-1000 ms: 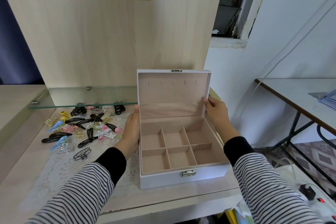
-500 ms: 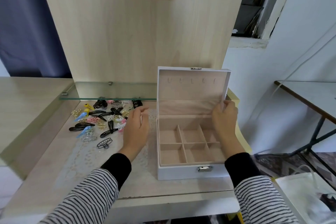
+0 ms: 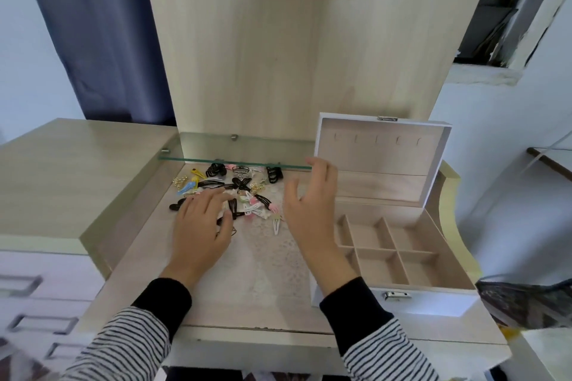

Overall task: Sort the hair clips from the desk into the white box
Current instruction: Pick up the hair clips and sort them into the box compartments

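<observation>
A heap of hair clips (image 3: 244,189) in black, pink, white, blue and gold lies on the desk under a glass shelf. My left hand (image 3: 201,226) lies flat over the heap's near left part, fingers spread, covering some clips. My right hand (image 3: 309,213) hovers between the heap and the white box (image 3: 433,303), fingers spread and holding nothing. The box stands open at the right, lid upright, its beige compartments bare.
A glass shelf (image 3: 235,161) juts out just above the clips. A tall wooden panel (image 3: 294,56) backs the desk. White drawers (image 3: 37,297) sit at the left. A lace mat (image 3: 272,257) covers the desk middle.
Both hands left the box. My left hand moved onto the clip heap and my right hand swung left, away from the lid. The view turned left.
</observation>
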Demonstrator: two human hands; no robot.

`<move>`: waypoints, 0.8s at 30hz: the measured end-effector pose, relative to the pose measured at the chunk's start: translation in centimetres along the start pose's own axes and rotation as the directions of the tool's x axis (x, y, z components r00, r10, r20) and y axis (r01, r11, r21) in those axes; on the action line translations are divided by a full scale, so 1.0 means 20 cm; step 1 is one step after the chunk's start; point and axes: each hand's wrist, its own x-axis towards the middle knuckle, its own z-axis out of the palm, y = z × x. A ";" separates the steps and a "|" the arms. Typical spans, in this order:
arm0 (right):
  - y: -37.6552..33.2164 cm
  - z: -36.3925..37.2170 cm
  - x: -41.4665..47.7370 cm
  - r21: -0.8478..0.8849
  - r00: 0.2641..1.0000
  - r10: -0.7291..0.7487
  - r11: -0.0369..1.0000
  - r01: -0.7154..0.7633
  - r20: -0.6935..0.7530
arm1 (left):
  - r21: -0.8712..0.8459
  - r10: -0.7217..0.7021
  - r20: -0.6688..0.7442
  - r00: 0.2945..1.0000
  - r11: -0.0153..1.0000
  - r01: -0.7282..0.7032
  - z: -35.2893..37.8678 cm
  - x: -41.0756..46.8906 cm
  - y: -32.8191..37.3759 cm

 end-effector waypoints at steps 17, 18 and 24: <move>0.16 0.44 -0.33 -0.203 0.895 -0.082 0.961 0.188 0.439 | 0.098 -0.191 0.146 0.971 0.979 0.177 -0.09 -0.07 -0.28; 0.17 0.43 -0.33 -0.202 0.887 -0.080 0.961 0.191 0.456 | 0.092 -0.188 0.145 0.971 0.980 0.176 -0.09 -0.08 -0.28; 0.19 0.44 -0.33 -0.172 0.874 -0.103 0.963 0.206 0.474 | 0.080 -0.144 0.156 0.977 0.988 0.133 -0.10 -0.08 -0.28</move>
